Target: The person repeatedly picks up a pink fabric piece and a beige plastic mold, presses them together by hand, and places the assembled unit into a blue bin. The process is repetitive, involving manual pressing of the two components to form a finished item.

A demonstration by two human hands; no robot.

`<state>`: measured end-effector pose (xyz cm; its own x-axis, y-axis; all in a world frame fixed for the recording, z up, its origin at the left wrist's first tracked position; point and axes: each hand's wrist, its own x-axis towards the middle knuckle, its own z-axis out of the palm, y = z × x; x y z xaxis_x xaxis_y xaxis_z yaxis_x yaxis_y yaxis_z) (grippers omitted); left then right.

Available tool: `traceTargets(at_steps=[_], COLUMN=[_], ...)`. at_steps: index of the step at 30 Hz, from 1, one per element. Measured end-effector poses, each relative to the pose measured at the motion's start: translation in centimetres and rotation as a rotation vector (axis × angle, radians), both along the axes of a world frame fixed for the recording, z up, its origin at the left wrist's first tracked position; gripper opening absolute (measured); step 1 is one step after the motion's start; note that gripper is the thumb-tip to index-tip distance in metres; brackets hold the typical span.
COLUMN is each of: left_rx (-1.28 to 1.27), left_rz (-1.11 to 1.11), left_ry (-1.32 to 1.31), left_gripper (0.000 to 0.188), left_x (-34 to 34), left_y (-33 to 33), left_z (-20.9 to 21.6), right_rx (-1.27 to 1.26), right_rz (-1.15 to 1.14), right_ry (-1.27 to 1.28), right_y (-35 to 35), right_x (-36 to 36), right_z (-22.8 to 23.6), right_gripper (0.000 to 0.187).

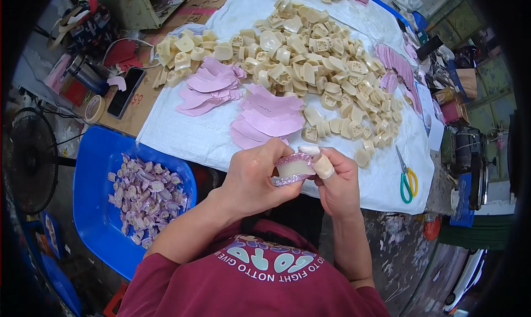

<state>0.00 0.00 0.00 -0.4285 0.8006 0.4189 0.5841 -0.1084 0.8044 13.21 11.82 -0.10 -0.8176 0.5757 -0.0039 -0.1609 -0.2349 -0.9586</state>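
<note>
Just beyond the table's front edge, both hands hold a pale shoe heel with a strip of sparkly pink covering around its rim. My left hand is closed on it from the left, fingers and thumb at its edges. My right hand pinches its right end; pale wraps cover the thumb and a fingertip. Past the hands lie stacked pink cut pieces, with another pink stack to their left. A large heap of cream plastic heels spreads behind them.
A blue tub at the left holds many pink-covered heels. Scissors with green and yellow handles lie on the white cloth. A phone, tape roll and flask sit at the left; a black fan stands beyond the tub.
</note>
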Motion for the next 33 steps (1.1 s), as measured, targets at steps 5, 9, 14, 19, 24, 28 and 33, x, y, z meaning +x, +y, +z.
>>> traceTargets(at_steps=[5, 9, 14, 19, 24, 28, 33], left_rx=[-0.017, 0.028, -0.003, -0.002, -0.147, -0.061, 0.213], left_rz=[0.097, 0.119, 0.183, 0.219, 0.019, -0.12, 0.094], left_ry=[0.008, -0.075, -0.034, -0.081, -0.17, -0.418, -0.303], left_gripper=[0.035, 0.035, 0.035, 0.036, 0.03, 0.03, 0.037], left_x=[1.4, 1.4, 1.3, 1.0, -0.3, -1.1, 0.6], left_y=[0.6, 0.9, 1.5, 1.4, 0.8, 0.2, 0.4], left_z=[-0.3, -0.1, -0.4, -1.0, -0.4, -0.1, -1.5], right_rx=[0.236, -0.07, 0.279, 0.199, 0.43, 0.707, 0.173], right_rz=[-0.166, -0.088, -0.208, -0.139, -0.111, -0.107, -0.109], right_ry=[-0.102, -0.009, -0.147, -0.074, -0.164, -0.137, -0.196], right_y=[-1.3, -0.8, -1.7, -1.8, -0.9, 0.1, -1.5], right_x=[0.0, -0.4, -1.0, -1.4, -1.0, -0.9, -0.1], right_z=[-0.1, 0.5, 0.0, 0.1, -0.2, -0.1, -0.7], right_gripper=[0.023, 0.025, 0.027, 0.025, 0.026, 0.022, 0.023])
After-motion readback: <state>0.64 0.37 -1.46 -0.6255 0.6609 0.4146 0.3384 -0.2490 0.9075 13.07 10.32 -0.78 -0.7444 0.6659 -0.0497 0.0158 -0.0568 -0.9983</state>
